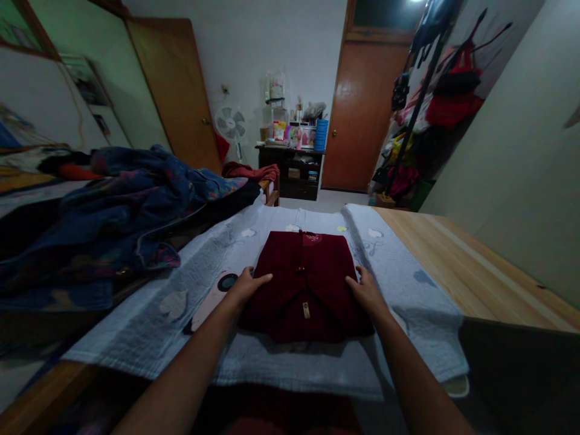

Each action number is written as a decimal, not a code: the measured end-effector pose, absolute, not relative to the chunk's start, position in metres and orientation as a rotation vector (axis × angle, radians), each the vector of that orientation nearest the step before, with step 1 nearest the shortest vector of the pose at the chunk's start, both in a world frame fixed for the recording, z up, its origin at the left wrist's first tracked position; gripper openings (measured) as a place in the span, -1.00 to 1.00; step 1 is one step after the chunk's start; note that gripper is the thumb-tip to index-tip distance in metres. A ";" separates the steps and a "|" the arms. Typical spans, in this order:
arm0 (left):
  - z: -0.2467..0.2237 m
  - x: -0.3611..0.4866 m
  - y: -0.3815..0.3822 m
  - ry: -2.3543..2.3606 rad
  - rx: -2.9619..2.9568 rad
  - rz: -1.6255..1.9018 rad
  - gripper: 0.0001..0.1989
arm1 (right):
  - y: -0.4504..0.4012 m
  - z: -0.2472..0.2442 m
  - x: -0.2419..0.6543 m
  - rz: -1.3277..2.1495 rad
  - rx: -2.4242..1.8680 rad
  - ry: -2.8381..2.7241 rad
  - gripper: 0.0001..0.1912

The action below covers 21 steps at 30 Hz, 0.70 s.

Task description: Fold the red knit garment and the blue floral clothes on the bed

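Note:
A dark red garment, folded into a neat block, lies on a pale blue cloth. Its collar and a small tan label face me, and a round pattern shows near its far edge. My left hand grips the left side, thumb on top and the other fingers mostly hidden at the edge. On the opposite side my right hand holds the garment the same way. Just left of my left hand, partly behind my forearm, rests a pink phone with a round black camera area.
A heap of dark blue clothes lies to the left. Bare wooden board extends right of the cloth toward the wall. Farther back stand a fan, a dark cabinet with several items on it, and a brown door.

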<state>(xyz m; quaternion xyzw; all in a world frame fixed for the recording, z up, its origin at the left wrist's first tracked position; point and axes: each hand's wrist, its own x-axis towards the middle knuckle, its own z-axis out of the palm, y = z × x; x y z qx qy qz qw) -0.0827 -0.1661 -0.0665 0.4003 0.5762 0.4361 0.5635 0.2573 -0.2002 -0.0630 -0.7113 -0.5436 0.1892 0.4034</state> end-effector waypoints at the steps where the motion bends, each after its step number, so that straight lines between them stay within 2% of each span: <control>1: -0.066 -0.084 -0.166 1.282 0.878 0.976 -0.29 | -0.196 -0.064 0.261 0.604 -1.822 -1.292 -0.41; 4: -0.064 -0.085 -0.169 1.109 0.736 0.851 -0.51 | -0.186 -0.064 0.267 0.842 -1.856 -1.132 -0.29; 7: -0.064 -0.086 -0.172 1.022 0.636 0.829 -0.57 | -0.182 -0.060 0.269 0.900 -1.890 -1.053 -0.24; 9: -0.064 -0.086 -0.173 1.003 0.579 0.821 -0.56 | -0.181 -0.055 0.268 0.985 -1.871 -1.015 -0.31; 14: -0.062 -0.087 -0.177 0.918 0.438 0.746 -0.55 | -0.181 -0.046 0.264 1.352 -1.643 -0.906 -0.67; 21: -0.062 -0.085 -0.185 0.882 0.558 0.773 -0.45 | -0.175 -0.041 0.263 1.696 -1.423 -0.635 -0.68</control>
